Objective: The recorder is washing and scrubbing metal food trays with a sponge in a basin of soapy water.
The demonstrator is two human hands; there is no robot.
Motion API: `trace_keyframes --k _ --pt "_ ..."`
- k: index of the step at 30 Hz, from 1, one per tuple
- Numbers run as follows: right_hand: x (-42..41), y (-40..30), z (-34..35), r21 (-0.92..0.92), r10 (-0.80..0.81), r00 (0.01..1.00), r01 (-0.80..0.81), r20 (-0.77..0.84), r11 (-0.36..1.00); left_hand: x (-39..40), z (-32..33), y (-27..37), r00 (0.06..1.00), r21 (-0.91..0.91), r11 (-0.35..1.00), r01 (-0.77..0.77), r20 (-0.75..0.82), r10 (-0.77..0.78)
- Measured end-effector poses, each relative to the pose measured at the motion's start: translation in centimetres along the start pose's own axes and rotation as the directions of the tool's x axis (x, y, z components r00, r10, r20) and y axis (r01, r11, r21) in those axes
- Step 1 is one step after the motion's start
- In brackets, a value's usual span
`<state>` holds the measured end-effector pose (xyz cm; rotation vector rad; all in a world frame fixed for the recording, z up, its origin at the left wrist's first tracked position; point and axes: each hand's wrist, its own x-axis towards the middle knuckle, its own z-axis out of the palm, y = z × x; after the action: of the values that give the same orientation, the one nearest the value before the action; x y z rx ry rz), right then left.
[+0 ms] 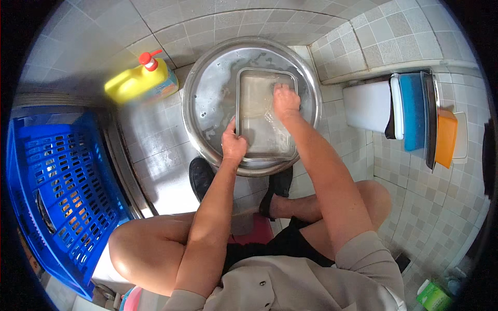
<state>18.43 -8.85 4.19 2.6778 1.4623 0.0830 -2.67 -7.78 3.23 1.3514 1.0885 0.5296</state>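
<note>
A rectangular, shallow container with a pale rim rests tilted in a wide round metal basin. My left hand grips its left side near the lower corner, thumb along the rim. Inside the container, my right hand presses on the upper right part with its fingers curled under. Whether a cloth or pad is beneath those fingers is hidden. Wet streaks shine on the container's floor below my right hand. Water and a few small dark specks show in the basin.
A yellow jug with a red pump stands left of the basin. A blue plastic crate is at far left. Several trays and lids, including a blue one and an orange one, stand on edge at right. Tiled walls enclose the back.
</note>
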Motion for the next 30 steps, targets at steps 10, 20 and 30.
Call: trace_keyframes --k 10,20,30 --pt "-6.5 -7.7 -1.3 0.36 -0.126 0.989 0.089 0.082 0.929 0.2 -0.9 0.3 0.99 0.108 0.99 0.096 0.097 -0.106" --pt "3.3 -0.2 -0.7 0.117 0.104 0.993 -0.109 0.047 0.987 -0.4 0.2 1.3 0.994 0.006 0.998 0.068 0.089 -0.068" --pt "2.2 -8.3 -1.5 0.64 0.051 0.99 0.045 -0.132 0.767 0.1 -0.1 -2.0 0.967 -0.134 0.982 0.134 0.235 -0.1"
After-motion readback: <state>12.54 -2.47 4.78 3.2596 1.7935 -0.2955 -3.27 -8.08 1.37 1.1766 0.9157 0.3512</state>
